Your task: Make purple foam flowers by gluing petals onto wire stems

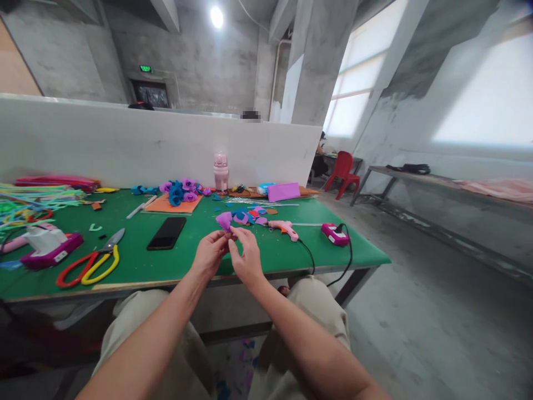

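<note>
Left hand and right hand meet over the near edge of the counter; fingers of both pinched shut on a purple petal, held above the counter, not resting on it. Judgement: a light fingertip pinch near the base should keep the petal from creasing while it is shaped. Beyond: phone, glue gun, scissors, loose petals, pink bottle. No writing legible; a green sign on the far wall is too small to read.

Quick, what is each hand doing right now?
Left hand: fingers pinched shut on the purple petal piece.
Right hand: fingers closed on the same piece, just below it.
</note>
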Action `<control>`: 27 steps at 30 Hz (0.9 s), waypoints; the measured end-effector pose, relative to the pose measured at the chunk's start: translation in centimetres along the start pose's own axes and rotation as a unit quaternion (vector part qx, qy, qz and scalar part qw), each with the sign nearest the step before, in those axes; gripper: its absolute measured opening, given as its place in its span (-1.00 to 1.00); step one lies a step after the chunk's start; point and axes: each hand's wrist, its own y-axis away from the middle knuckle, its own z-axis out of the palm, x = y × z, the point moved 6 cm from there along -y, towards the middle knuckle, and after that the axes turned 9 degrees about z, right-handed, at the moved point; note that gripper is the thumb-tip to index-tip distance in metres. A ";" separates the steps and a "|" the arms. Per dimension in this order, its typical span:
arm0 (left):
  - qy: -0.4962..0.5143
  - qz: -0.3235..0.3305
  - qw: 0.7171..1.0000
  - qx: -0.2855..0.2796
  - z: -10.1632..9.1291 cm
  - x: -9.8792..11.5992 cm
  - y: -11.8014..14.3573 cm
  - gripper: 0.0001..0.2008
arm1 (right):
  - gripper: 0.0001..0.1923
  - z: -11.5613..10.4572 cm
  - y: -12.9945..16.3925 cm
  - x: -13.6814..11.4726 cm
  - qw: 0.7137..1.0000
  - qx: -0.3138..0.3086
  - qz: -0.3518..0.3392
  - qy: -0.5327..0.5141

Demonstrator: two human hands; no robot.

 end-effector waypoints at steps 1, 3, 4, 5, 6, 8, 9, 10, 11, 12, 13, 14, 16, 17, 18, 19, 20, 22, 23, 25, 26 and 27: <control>0.000 -0.001 1.000 0.003 -0.1 -0.1 0.0 -0.73 | -0.65 0.1 0.1 -0.2 1.000 -0.002 -0.008 0.028; -0.001 -0.003 1.000 0.008 -0.3 -0.3 -0.1 -0.73 | -0.61 0.3 0.4 -0.5 0.996 -0.013 -0.017 0.089; -0.002 -0.004 1.000 0.011 -0.3 -0.4 -0.1 -0.74 | -0.59 0.5 0.6 -0.7 0.992 -0.021 -0.020 0.121; -0.003 -0.004 1.000 0.014 -0.4 -0.4 -0.1 -0.74 | -0.57 0.6 0.7 -0.8 0.988 -0.028 -0.023 0.151; -0.004 -0.003 1.000 0.017 -0.4 -0.4 -0.1 -0.74 | -0.56 0.7 0.9 -1.0 0.983 -0.034 -0.028 0.176; -0.004 0.000 1.000 0.021 -0.5 -0.4 -0.1 -0.74 | -0.56 0.8 1.1 -1.5 0.977 -0.043 -0.049 0.204; 0.000 0.001 1.000 0.024 -0.6 -0.3 -0.1 -0.75 | -0.57 0.7 1.1 -1.9 0.976 -0.047 -0.067 0.204; 0.004 0.000 1.000 0.026 -0.7 -0.2 -0.1 -0.75 | -0.59 0.4 1.0 -2.2 0.977 -0.046 -0.082 0.193; 0.007 -0.005 1.000 0.027 -0.7 -0.1 -0.1 -0.75 | -0.61 0.0 0.8 -2.3 0.980 -0.040 -0.092 0.172; 0.008 -0.013 1.000 0.024 -0.7 0.0 -0.1 -0.75 | -0.65 -0.5 0.4 -2.3 0.985 -0.027 -0.092 0.141; 0.006 -0.024 0.999 0.020 -0.6 0.1 -0.1 -0.74 | -0.69 -1.2 -0.1 -2.0 0.992 -0.009 -0.079 0.103; 0.004 -0.034 0.999 0.013 -0.5 0.2 -0.1 -0.74 | -0.73 -1.9 -0.6 -1.4 0.997 0.012 -0.051 0.061; -0.001 -0.045 0.999 -0.005 -0.2 0.4 0.0 -0.75 | -0.80 -2.9 -1.7 0.7 0.998 0.045 0.036 -0.027; -0.002 -0.045 0.999 -0.015 0.0 0.6 0.1 -0.76 | -0.81 -3.1 -2.1 1.9 0.992 0.050 0.088 -0.071; -0.004 -0.043 0.999 -0.026 0.2 0.7 0.2 -0.77 | -0.79 -3.0 -2.4 3.1 0.982 0.048 0.139 -0.118; -0.007 -0.041 0.998 -0.038 0.4 0.8 0.3 -0.78 | -0.76 -2.8 -2.5 4.1 0.969 0.036 0.183 -0.163; -0.012 -0.040 0.998 -0.052 0.6 0.8 0.3 -0.78 | -0.74 -2.3 -2.6 4.8 0.954 0.017 0.217 -0.207; -0.020 -0.042 0.996 -0.080 0.9 0.7 0.5 -0.79 | -0.75 -1.3 -2.5 5.3 0.925 -0.036 0.256 -0.278; -0.023 -0.043 0.995 -0.093 1.1 0.6 0.6 -0.79 | -0.76 -0.8 -2.4 5.1 0.914 -0.064 0.263 -0.302; -0.026 -0.047 0.992 -0.113 1.3 0.4 0.8 -0.80 | -0.75 -0.2 -2.2 4.5 0.901 -0.109 0.262 -0.329; -0.026 -0.049 0.991 -0.121 1.4 0.4 0.8 -0.80 | -0.74 -0.1 -2.1 4.1 0.898 -0.124 0.258 -0.334; -0.027 -0.050 0.990 -0.127 1.5 0.3 0.9 -0.80 | -0.74 0.0 -2.0 3.8 0.898 -0.133 0.255 -0.334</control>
